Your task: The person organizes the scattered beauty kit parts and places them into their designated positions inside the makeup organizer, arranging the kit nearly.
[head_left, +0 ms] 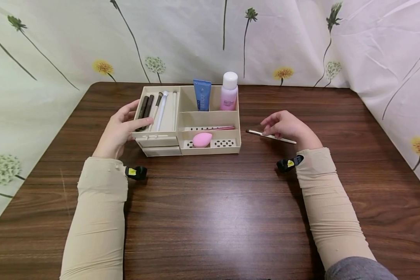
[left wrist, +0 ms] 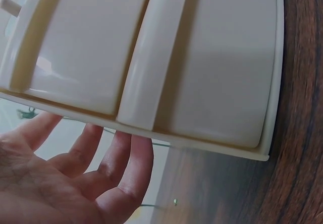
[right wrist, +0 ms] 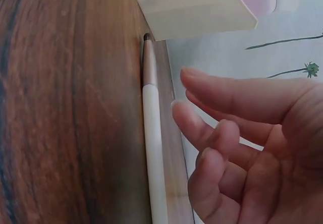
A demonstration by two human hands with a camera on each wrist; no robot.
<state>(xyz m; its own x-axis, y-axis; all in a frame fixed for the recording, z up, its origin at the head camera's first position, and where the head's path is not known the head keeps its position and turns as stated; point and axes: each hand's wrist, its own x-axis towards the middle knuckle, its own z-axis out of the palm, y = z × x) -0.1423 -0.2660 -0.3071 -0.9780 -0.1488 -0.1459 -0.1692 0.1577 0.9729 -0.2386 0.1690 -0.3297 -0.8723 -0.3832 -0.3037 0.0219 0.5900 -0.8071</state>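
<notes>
A cream makeup organizer (head_left: pixel 210 151) stands toward the back of the table. My left hand (head_left: pixel 117 126) holds its left side, thumb over the rim of the pen compartment and fingers along the outer wall. In the left wrist view the fingertips (left wrist: pixel 139 151) meet that wall beside two drawer fronts (left wrist: pixel 222 77). A white-handled makeup brush (head_left: pixel 280 139) with a small dark tip lies on the table, right of the organizer. Over it hovers my right hand (head_left: pixel 283 126), fingers loosely bent. The right wrist view shows a gap between the fingers and the brush (right wrist: pixel 153 133).
In the organizer are dark pens (head_left: pixel 145 111), several slim brushes, a blue tube (head_left: pixel 203 95), a pink bottle (head_left: pixel 229 93), a pink sponge (head_left: pixel 202 140) and a pink slim item (head_left: pixel 221 128). A flowered cloth (head_left: pixel 196 39) hangs behind the brown table (head_left: pixel 213 217).
</notes>
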